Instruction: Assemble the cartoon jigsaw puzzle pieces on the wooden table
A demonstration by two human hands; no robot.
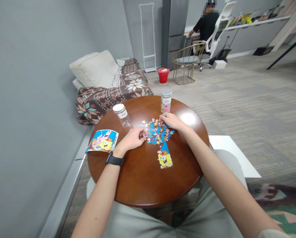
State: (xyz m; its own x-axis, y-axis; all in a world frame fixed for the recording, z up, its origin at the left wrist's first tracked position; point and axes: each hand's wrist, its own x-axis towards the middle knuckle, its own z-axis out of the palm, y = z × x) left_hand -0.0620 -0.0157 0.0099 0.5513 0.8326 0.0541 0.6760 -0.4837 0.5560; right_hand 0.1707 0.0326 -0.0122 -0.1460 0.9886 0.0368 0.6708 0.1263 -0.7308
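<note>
A loose heap of jigsaw puzzle pieces [160, 133], mostly blue, pink and yellow, lies on the round brown table [140, 178]. My left hand [135, 138] rests at the heap's left edge, thumb and fingers curled together; what they pinch is too small to make out. At the far right side of the heap, my right hand [172, 121] has its fingers bent down onto the pieces, and their tips are partly hidden. Below the heap lies a joined puzzle section [165, 159] showing a yellow cartoon face, with a blue strip running up to the pieces.
A curled picture sheet [102, 140] lies at the table's left. Behind my left hand stands a clear jar [123, 115] with a white lid; a second jar [166, 101] stands at the far edge. Beyond are a covered couch [128, 79], a red bin [163, 75] and a seated person [207, 23].
</note>
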